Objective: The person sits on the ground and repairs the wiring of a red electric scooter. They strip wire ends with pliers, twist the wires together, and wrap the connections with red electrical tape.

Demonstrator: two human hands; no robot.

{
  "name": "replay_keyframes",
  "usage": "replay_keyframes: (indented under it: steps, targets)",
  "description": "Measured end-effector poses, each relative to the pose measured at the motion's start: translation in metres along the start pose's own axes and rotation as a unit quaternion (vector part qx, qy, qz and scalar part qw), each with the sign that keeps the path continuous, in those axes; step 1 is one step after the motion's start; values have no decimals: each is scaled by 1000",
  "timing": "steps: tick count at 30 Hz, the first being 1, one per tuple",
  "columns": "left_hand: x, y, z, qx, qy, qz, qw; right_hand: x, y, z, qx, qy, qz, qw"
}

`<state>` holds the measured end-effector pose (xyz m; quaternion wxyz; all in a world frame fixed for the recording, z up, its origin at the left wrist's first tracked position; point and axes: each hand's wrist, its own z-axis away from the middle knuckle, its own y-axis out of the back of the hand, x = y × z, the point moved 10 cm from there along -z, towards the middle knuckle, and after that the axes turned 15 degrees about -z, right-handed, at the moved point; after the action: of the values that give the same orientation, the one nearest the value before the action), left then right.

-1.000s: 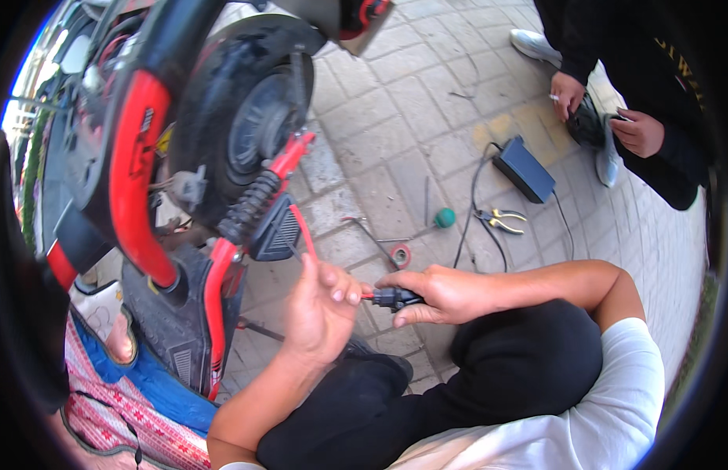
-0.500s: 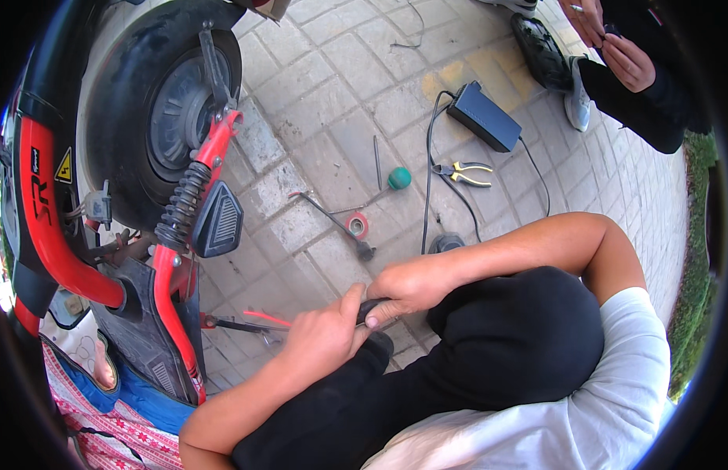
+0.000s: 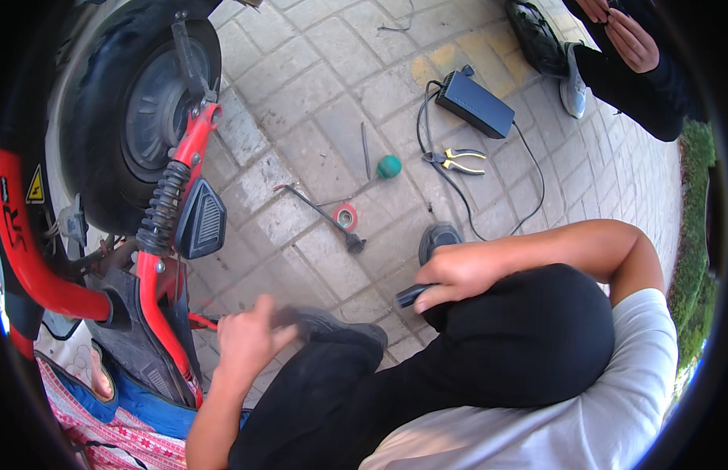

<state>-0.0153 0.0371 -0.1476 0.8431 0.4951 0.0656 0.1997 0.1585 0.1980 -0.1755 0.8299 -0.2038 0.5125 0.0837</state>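
My right hand [image 3: 460, 270] rests by my right knee, closed round a small black oblong object [image 3: 412, 295] whose kind I cannot make out. Its end sticks out past the thumb and forefinger. Beside the red and black electric scooter [image 3: 166, 313], my left hand [image 3: 249, 333] is smeared by motion. A dark blurred shape [image 3: 286, 316] shows between its thumb and fingers, too unclear to name. A red lead [image 3: 202, 321] runs from the scooter towards this hand. My two hands are well apart.
On the paving lie yellow-handled pliers [image 3: 458, 160], a black charger box [image 3: 478, 103] with cables, a green ball-shaped handle [image 3: 388, 166], a red tape roll [image 3: 345, 216] and a black plug lead [image 3: 325, 215]. Another person's hands [image 3: 634, 43] show at top right. A patterned cloth [image 3: 113, 435] lies lower left.
My hands, together on a dark object before, have parted: the left moved left towards the scooter, the right moved right and up with the black object. The whole view has shifted slightly.
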Motion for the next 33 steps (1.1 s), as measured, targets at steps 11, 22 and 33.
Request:
replay_keyframes:
  steps: [11, 22, 33]
  targets:
    - [32, -114, -69, -100, -94, 210, 968, 165, 147, 67, -2, -516, 109, 850]
    - [-34, 23, -67, 132, 52, 562, 815, 166, 203, 86, 420, -213, 455, 756]
    - [-146, 160, -28, 436, 66, 747, 498, 148, 211, 142, 508, -173, 308, 786]
